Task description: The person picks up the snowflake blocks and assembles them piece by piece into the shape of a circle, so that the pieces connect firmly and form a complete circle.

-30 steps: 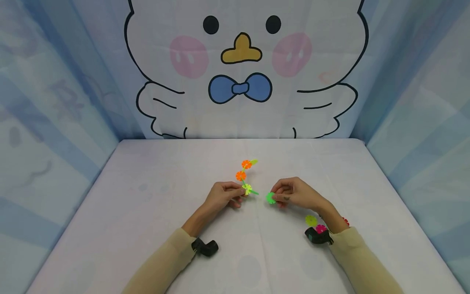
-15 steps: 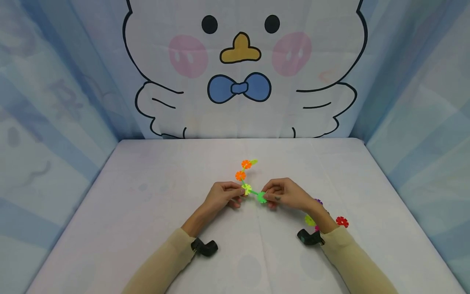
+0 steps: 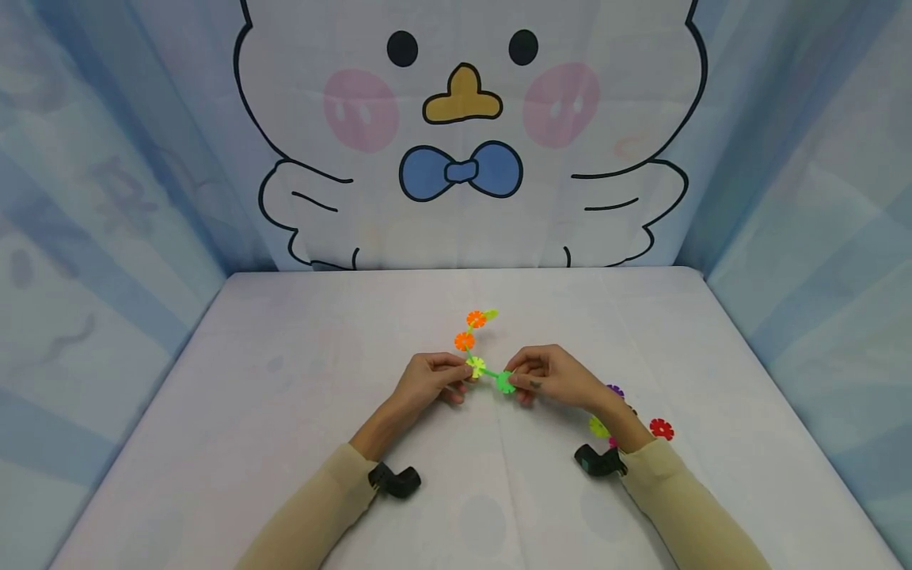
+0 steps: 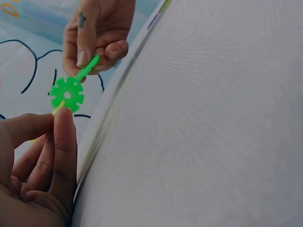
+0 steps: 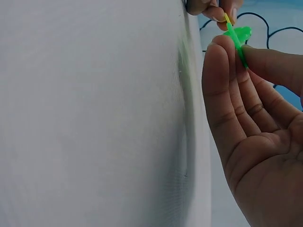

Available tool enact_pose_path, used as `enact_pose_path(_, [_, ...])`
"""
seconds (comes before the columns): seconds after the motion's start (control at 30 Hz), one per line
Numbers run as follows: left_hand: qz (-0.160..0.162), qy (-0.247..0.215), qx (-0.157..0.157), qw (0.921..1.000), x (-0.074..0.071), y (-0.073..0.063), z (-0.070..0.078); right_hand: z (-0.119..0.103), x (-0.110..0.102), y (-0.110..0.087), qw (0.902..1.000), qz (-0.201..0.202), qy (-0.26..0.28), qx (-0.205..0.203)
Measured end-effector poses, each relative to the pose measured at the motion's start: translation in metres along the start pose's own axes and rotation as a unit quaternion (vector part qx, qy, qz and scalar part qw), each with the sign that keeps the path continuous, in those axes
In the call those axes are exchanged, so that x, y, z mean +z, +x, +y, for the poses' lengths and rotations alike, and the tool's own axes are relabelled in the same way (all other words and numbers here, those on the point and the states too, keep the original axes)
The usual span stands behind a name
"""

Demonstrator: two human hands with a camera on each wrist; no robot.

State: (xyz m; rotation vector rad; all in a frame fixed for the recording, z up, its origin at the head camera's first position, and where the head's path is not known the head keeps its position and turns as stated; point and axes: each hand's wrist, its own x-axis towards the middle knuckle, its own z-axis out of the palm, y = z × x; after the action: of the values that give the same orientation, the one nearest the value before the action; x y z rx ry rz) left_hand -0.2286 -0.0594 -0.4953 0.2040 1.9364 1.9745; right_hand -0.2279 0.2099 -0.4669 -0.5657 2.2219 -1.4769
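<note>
My left hand [image 3: 431, 380] pinches a yellow snowflake disc [image 3: 476, 366] between thumb and fingers. The disc belongs to a chain of slotted plastic discs, with two orange discs [image 3: 465, 341] and a yellow-green disc [image 3: 491, 314] at its far end. From the yellow disc a green disc [image 4: 67, 87] sticks out toward the right. My right hand [image 3: 552, 376] pinches another green disc [image 3: 505, 382] at its edge, its rim meeting that green disc. Seen in the left wrist view, the two green discs stand crosswise; whether their slots interlock, I cannot tell.
Beside my right forearm lie loose discs: a red one [image 3: 662, 429], a yellow-green one [image 3: 598, 427], a purple one [image 3: 616, 390] and a pink one [image 3: 614, 442], some partly hidden by the arm. A white cloth covers the table [image 3: 321, 332]; printed curtains surround it.
My right hand has moved left, bringing its green disc against the green disc at the chain's near end. The left hand has kept its pinch and hardly moved.
</note>
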Motion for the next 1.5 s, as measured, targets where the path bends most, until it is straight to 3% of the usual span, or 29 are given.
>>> enact_pose_path(0.47, [0.002,0.009,0.001,1.0,0.001,0.0,0.0,-0.001,0.003,0.001,1.0,0.002,0.001,0.006])
enact_pose_path(0.8, [0.006,0.009,-0.004,0.9999,0.0,0.001,-0.001,-0.004,0.008,0.003,0.9992,0.022,-0.007,0.032])
enact_pose_path(1.5, [0.01,0.02,-0.006,0.9997,0.0,-0.001,0.0,-0.007,0.012,0.001,0.9995,0.017,-0.007,0.027])
